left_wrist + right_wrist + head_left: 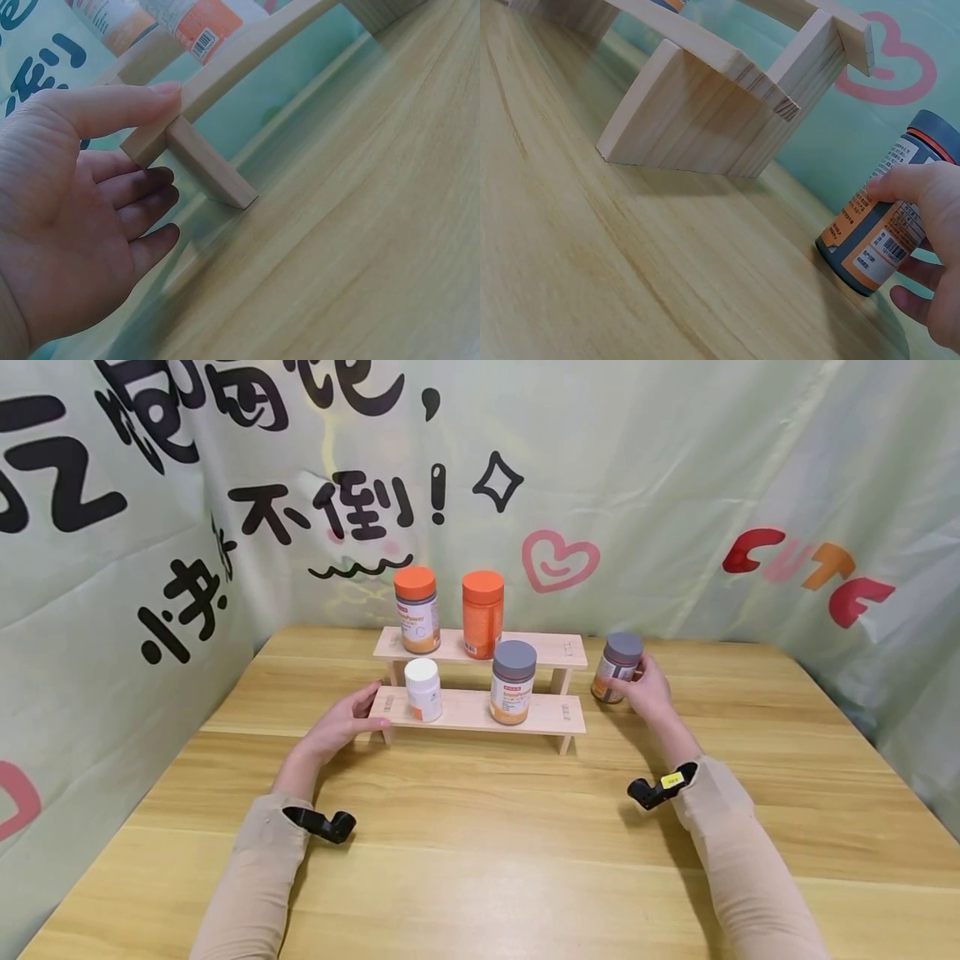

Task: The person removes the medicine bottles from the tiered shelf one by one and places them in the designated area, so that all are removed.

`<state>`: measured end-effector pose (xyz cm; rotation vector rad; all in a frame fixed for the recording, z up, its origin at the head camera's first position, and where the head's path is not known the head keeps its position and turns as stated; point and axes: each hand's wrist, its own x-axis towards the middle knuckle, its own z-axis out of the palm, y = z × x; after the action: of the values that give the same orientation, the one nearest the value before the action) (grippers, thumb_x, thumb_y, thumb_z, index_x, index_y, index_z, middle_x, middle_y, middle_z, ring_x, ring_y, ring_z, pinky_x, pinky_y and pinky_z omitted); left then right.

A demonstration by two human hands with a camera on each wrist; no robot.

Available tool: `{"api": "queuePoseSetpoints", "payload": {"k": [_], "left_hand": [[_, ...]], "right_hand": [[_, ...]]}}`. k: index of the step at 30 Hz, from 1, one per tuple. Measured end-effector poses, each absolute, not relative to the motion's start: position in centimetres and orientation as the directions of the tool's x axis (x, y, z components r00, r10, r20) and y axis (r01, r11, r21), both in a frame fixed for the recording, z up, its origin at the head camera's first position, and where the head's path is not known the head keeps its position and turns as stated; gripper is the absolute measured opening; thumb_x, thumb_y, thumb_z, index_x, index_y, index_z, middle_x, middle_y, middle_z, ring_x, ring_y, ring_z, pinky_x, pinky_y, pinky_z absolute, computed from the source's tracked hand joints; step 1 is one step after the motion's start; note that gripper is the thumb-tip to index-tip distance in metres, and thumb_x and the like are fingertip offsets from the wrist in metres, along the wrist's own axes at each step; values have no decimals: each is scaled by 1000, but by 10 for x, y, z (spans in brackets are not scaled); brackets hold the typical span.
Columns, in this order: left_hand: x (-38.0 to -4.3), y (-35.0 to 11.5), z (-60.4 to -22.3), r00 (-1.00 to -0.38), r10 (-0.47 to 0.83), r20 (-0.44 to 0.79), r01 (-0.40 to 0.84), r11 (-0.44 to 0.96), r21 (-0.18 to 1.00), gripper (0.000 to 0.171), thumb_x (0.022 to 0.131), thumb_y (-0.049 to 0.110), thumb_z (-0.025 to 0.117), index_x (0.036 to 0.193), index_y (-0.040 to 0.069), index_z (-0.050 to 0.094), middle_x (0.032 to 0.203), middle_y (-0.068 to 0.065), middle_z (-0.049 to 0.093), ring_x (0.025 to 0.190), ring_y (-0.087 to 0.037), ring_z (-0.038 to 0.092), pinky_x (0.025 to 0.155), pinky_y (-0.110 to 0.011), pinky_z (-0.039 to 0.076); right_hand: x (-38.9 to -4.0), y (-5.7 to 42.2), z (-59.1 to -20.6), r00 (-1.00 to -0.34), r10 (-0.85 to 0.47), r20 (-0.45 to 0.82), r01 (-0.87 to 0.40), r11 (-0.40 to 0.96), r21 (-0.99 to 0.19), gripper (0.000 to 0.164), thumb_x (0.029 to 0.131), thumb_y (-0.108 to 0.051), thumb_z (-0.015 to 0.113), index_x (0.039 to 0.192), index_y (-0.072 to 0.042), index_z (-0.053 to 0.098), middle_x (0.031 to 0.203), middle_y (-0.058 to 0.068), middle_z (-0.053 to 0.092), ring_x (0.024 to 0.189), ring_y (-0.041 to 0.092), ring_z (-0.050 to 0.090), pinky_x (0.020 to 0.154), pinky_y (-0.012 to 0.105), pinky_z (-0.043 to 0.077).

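Observation:
My right hand [651, 692] grips a dark grey pill bottle [617, 664] with a grey cap and orange-and-white label, right of a two-tier wooden stand [468, 708]. Whether its base touches the table I cannot tell. In the right wrist view, thumb and fingers wrap the bottle [881, 217]. At the stand's left end, my left hand [341, 724] pinches the lower board's end [150, 142], thumb on top, index finger below. On the lower tier stand a small white bottle [424, 693] and a grey-capped bottle [512, 685]. The upper tier bears an orange-capped grey bottle [417, 614] and an all-orange bottle [482, 617].
The stand rests near the back of a wood-grain table [480, 843]. Behind it hangs a pale green printed cloth [645, 468] with black lettering and a pink heart. Black wrist cameras sit on both sleeves.

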<state>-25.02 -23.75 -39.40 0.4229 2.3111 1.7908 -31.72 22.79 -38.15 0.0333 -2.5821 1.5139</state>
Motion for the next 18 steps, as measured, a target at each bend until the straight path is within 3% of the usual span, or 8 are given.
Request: {"api": "queuePoseSetpoints", "payload": {"k": [10, 18], "left_hand": [[-250, -237, -394, -942, 334, 28, 110, 230, 967, 82, 85, 8, 64, 146, -6, 10, 150, -24, 12, 137, -35, 17, 110, -47, 15], [-250, -237, -394, -944, 328, 22, 107, 243, 964, 82, 86, 10, 64, 146, -5, 11, 151, -24, 13, 137, -36, 17, 110, -48, 15]], "right_hand": [[-314, 229, -381, -991, 32, 127, -97, 477, -873, 65, 83, -5, 66, 134, 11, 29, 128, 32, 40, 117, 45, 43, 95, 49, 38], [-309, 240, -380, -992, 5, 129, -114, 442, -890, 72, 85, -8, 65, 141, 8, 24, 133, 30, 39, 120, 43, 41, 98, 49, 36]]}}
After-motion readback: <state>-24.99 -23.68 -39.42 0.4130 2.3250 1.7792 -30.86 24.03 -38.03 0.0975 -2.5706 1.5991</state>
